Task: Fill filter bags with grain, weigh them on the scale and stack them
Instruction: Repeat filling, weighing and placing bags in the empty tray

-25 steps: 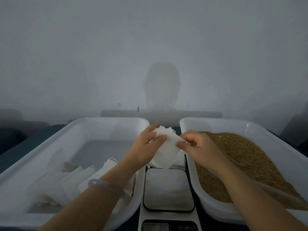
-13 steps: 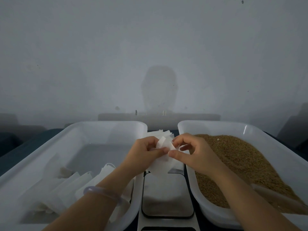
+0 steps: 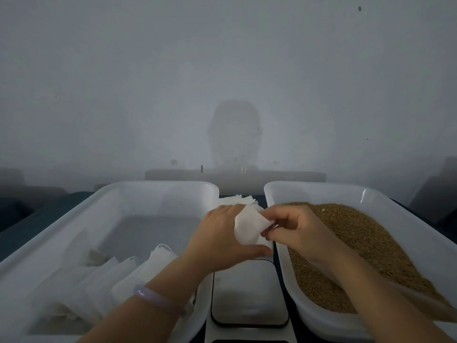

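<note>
1. Your left hand (image 3: 222, 233) gripped the filter bag (image 3: 248, 227), with fingers curled round its left side and the thumb lying under it. The bag hung in the air between the two tubs, just above the far edge of the scale (image 3: 247, 293).
2. Your right hand (image 3: 299, 231) pinched the bag's right edge between thumb and fingertips. That hand sat over the left rim of the grain tub (image 3: 321, 191).
3. The relation that mattered was this: the grain (image 3: 366, 243) lay to the right of the bag, directly beneath and beyond your right hand. Your right hand was therefore the nearer one to the grain. Your left hand was nearer to the left tub (image 3: 148, 186), where the filled bags (image 3: 118, 276) leaned in a row.
4. The bag stretched roughly from one hand to the other and tilted up toward the right. I could not tell whether its mouth was parted yet.
5. You seemed to be working the bag open, with no grain visibly in it. Filling would likely mean turning the mouth rightward over the tub while your left hand kept the hold and your right let go to scoop.
6. The spare empty bags (image 3: 237, 200) lay just beyond your hands, between the tubs.
</note>
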The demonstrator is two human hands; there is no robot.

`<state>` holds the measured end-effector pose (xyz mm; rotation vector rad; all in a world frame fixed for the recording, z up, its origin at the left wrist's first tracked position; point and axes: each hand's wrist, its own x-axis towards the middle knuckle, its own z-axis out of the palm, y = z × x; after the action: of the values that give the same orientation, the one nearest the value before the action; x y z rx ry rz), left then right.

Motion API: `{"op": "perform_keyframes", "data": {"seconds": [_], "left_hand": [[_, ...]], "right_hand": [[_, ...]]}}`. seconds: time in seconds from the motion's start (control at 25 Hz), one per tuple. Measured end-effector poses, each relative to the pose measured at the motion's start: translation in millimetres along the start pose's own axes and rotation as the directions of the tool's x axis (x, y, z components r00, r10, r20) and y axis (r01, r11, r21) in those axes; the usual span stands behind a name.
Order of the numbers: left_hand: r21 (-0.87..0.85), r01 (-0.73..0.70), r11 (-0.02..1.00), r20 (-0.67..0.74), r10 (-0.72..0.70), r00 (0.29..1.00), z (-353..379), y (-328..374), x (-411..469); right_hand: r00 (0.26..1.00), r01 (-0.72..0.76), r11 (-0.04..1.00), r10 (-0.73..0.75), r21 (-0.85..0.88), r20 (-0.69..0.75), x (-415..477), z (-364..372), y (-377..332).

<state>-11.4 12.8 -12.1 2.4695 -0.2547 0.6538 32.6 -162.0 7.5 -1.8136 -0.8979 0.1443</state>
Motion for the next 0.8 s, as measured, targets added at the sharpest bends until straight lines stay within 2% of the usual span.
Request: {"op": "perform_keyframes", "data": {"seconds": [0.08,0.16,0.24,0.28,0.4,0.52,0.6,0.72,0.8], "left_hand": [[-0.160,0.106,0.981,0.032,-0.102,0.994,-1.8,-1.7,2.1],[-0.349,0.224,0.910,0.196,-0.162,0.967,-5.1,-6.2,2.4],[-0.383,0.259,0.887,0.380,-0.104,0.919,-10.5,-7.2,2.2],[-0.414,0.258,0.873,0.425,-0.066,0.903,-12.4,-5.3,1.7],[-0.538,0.305,0.786,0.422,-0.062,0.904,-14.6,-0.3,2.3],[-0.609,0.261,0.749,0.379,-0.015,0.925,-16.1,1.6,0.0],[-0.606,0.263,0.751,0.425,0.026,0.905,-16.5,3.0,-2.8],[-0.477,0.179,0.860,0.489,0.090,0.868,-13.9,6.9,-6.4],[-0.428,0.214,0.878,0.502,0.034,0.864,-12.7,10.7,-8.1]], "right_hand": [[0.998,0.034,0.995,-0.029,-0.098,0.051,-5.8,-7.4,-8.9],[0.994,0.089,0.964,-0.070,-0.251,0.084,-11.3,-14.1,-17.6],[0.992,0.127,0.915,-0.107,-0.382,0.073,-17.6,-15.7,-24.6],[0.989,0.147,0.891,-0.136,-0.429,0.057,-21.2,-14.9,-26.5],[0.959,0.217,0.829,-0.279,-0.516,-0.045,-30.2,-9.9,-24.9],[0.928,0.225,0.775,-0.356,-0.591,-0.114,-31.0,-6.6,-18.1],[0.925,0.226,0.778,-0.359,-0.586,-0.121,-29.4,-2.0,-15.5],[0.906,0.211,0.767,-0.386,-0.606,-0.173,-27.1,7.0,-12.5],[0.903,0.211,0.758,-0.393,-0.617,-0.174,-26.6,8.9,-12.3]]}}
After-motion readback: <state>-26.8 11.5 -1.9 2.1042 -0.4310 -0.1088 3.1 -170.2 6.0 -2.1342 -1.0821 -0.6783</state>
